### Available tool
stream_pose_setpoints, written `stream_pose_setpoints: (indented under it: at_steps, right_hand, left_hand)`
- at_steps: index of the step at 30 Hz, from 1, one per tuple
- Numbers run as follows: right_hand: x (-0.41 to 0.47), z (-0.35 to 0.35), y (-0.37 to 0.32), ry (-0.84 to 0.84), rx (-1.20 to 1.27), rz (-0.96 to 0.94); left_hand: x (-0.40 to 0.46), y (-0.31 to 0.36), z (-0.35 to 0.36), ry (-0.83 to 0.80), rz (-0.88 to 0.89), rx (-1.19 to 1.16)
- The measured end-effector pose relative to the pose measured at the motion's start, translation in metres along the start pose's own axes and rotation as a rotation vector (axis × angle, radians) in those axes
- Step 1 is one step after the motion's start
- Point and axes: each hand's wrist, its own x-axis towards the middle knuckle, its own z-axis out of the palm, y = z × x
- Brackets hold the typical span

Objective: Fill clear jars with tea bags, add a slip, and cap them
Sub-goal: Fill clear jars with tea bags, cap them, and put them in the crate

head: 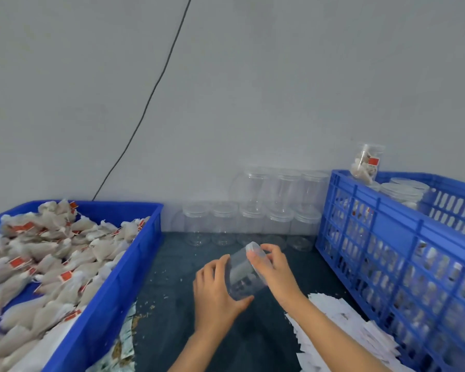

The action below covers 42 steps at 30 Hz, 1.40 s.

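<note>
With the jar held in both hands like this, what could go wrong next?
1. The clear plastic jar is tilted in the air between the left hand and right hand; it might slip from the grip.
2. Its clear lid, once off, might roll away.
3. The right forearm lies beside the white paper slips and might scatter them.

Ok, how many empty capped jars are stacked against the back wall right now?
8: five in the bottom row standing on the table, three in the top row resting on the right-hand ones. Clear plastic blurs together, so more could be hidden behind.
</note>
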Motion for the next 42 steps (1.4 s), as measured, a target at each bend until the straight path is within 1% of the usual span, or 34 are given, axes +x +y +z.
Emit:
stream_pose_setpoints:
  at_steps: [2,5,8,12,14,15,17,19,21,22,23,24,25,27,28,29,30,31,33,34,35,36,38,39,41,42]
  right_hand:
    - [-0.003,0.008,0.009,0.041,-0.067,-0.046]
    - [-0.009,0.017,0.018,0.096,-0.074,-0.128]
    - [-0.014,0.019,0.030,0.074,-0.067,-0.211]
    - [-0.016,0.012,0.033,-0.032,-0.151,-0.311]
    - [-0.016,0.008,0.031,-0.075,-0.195,-0.350]
    - [-0.016,0.004,0.028,-0.114,-0.234,-0.373]
    - [-0.015,-0.005,0.020,-0.254,-0.325,-0.414]
    - [-0.014,-0.014,0.009,-0.425,-0.399,-0.437]
    - [-0.013,-0.021,0.000,-0.553,-0.414,-0.407]
    - [-0.014,-0.023,-0.005,-0.582,-0.395,-0.359]
    - [-0.016,-0.023,-0.008,-0.563,-0.367,-0.287]
    - [-0.017,-0.022,-0.011,-0.507,-0.377,-0.203]
    - [-0.018,-0.020,-0.013,-0.418,-0.448,-0.122]
    - [-0.018,-0.018,-0.015,-0.289,-0.742,-0.015]
    - [-0.019,-0.019,-0.016,-0.280,-0.849,0.009]
    - [-0.018,-0.019,-0.017,-0.297,-0.897,0.012]
    - [-0.017,-0.022,-0.020,-0.349,-0.882,-0.011]
    - [-0.016,-0.027,-0.023,-0.433,-0.805,-0.034]
    - [-0.013,-0.045,-0.031,-0.656,-0.665,-0.081]
    - [-0.012,-0.052,-0.036,-0.738,-0.634,-0.092]
    - [-0.012,-0.055,-0.038,-0.761,-0.629,-0.100]
    - [-0.012,-0.054,-0.038,-0.716,-0.629,-0.073]
    - [-0.012,-0.046,-0.035,-0.550,-0.647,0.050]
    - [-0.011,-0.042,-0.031,-0.506,-0.686,0.096]
    - [-0.012,-0.041,-0.031,-0.513,-0.732,0.103]
    - [-0.013,-0.044,-0.036,-0.560,-0.705,0.073]
  left_hand:
    - [-0.006,-0.002,0.002,-0.019,0.029,0.028]
    - [-0.015,-0.006,0.003,-0.027,0.032,-0.041]
    - [-0.016,-0.013,0.001,-0.085,0.019,-0.066]
    - [-0.012,-0.019,-0.005,-0.170,-0.003,-0.102]
    - [-0.008,-0.023,-0.008,-0.243,-0.034,-0.183]
    - [-0.005,-0.025,-0.011,-0.305,-0.054,-0.240]
    - [0.002,-0.031,-0.016,-0.471,-0.083,-0.322]
    - [0.007,-0.036,-0.021,-0.583,-0.086,-0.318]
    - [0.008,-0.036,-0.024,-0.604,-0.080,-0.303]
    - [0.008,-0.034,-0.024,-0.601,-0.075,-0.301]
    - [0.007,-0.031,-0.022,-0.598,-0.064,-0.292]
    - [0.006,-0.028,-0.021,-0.593,-0.045,-0.275]
    - [0.006,-0.024,-0.020,-0.590,-0.027,-0.250]
    - [0.007,-0.017,-0.019,-0.591,0.002,-0.195]
    - [0.008,-0.015,-0.020,-0.597,0.006,-0.178]
    - [0.008,-0.014,-0.020,-0.604,0.006,-0.170]
    - [0.009,-0.014,-0.021,-0.608,0.004,-0.167]
    - [0.009,-0.014,-0.021,-0.613,-0.003,-0.169]
    - [0.008,-0.016,-0.023,-0.623,-0.021,-0.177]
    - [0.008,-0.017,-0.024,-0.626,-0.028,-0.177]
    - [0.007,-0.016,-0.025,-0.627,-0.032,-0.173]
    - [0.007,-0.014,-0.026,-0.628,-0.034,-0.168]
    - [0.007,-0.011,-0.026,-0.632,-0.021,-0.142]
    - [0.008,-0.010,-0.025,-0.631,-0.011,-0.126]
    - [0.008,-0.009,-0.026,-0.624,-0.007,-0.125]
    - [0.007,-0.010,-0.026,-0.623,-0.009,-0.138]
